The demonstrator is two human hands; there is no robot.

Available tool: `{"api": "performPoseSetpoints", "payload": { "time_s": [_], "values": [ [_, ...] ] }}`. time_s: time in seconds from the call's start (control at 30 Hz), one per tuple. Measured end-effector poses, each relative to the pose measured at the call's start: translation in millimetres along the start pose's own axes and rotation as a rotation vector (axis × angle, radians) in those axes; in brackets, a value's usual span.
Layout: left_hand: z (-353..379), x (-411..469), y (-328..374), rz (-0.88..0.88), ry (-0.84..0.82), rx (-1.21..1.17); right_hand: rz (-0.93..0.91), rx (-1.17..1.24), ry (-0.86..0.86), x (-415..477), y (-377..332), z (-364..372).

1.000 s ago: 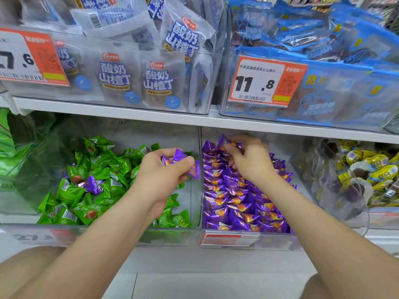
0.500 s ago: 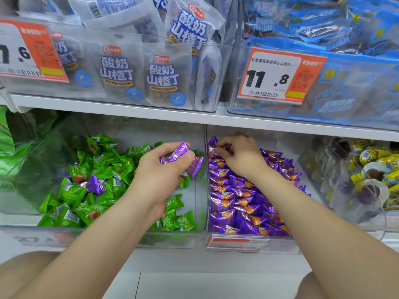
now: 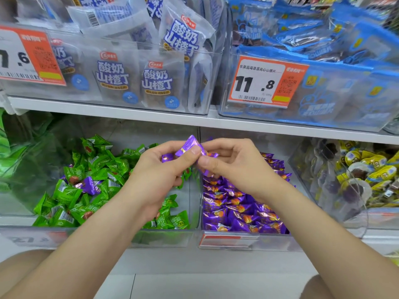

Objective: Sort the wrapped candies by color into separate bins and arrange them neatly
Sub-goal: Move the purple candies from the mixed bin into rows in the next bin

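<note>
Two clear bins stand side by side on the lower shelf. The left bin (image 3: 168, 236) holds loose green candies (image 3: 97, 169), with one stray purple candy (image 3: 88, 185) among them. The right bin (image 3: 244, 241) holds purple candies (image 3: 235, 210) laid in rows. My left hand (image 3: 155, 169) is closed around a few purple candies (image 3: 189, 145) above the divider between the bins. My right hand (image 3: 233, 162) meets it there and pinches one of those purple candies between thumb and forefinger.
A third clear bin (image 3: 323, 186) of yellow wrapped sweets stands to the right. The shelf above (image 3: 129, 116) carries bins of white and blue snack bags with orange price tags (image 3: 265, 83). Its edge hangs just over my hands.
My right hand has left the back of the purple bin and come left to my left hand, taking hold of a purple candy there. My left hand has risen slightly.
</note>
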State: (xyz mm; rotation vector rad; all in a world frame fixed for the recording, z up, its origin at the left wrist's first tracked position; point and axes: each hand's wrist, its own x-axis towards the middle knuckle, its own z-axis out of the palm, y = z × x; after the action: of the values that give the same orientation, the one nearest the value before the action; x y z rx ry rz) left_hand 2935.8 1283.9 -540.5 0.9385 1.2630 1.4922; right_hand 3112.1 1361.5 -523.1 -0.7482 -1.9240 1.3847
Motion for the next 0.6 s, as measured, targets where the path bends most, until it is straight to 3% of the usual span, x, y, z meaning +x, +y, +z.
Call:
{"api": "performPoseSetpoints", "payload": {
  "time_s": [0.07, 0.17, 0.23, 0.37, 0.53, 0.6],
  "values": [
    [3, 2, 1, 0.003, 0.060, 0.007, 0.031, -0.063, 0.132, 5, 12, -13],
    [5, 6, 0, -0.082, 0.165, -0.074, 0.114, -0.380, 0.432, 15, 40, -35],
    [7, 6, -1, -0.111, 0.171, -0.066, 0.166, -0.523, 0.508, 18, 54, -41],
    [7, 6, -2, -0.131, 0.166, -0.088, 0.073, -0.810, 0.430, 31, 71, -35],
    [7, 5, -2, -0.144, 0.202, -0.100, -0.017, -0.992, 0.237, 48, 83, -26],
    [7, 4, -4, -0.121, 0.189, -0.039, -0.037, -1.027, 0.238, 49, 82, -23]
  ]
}}
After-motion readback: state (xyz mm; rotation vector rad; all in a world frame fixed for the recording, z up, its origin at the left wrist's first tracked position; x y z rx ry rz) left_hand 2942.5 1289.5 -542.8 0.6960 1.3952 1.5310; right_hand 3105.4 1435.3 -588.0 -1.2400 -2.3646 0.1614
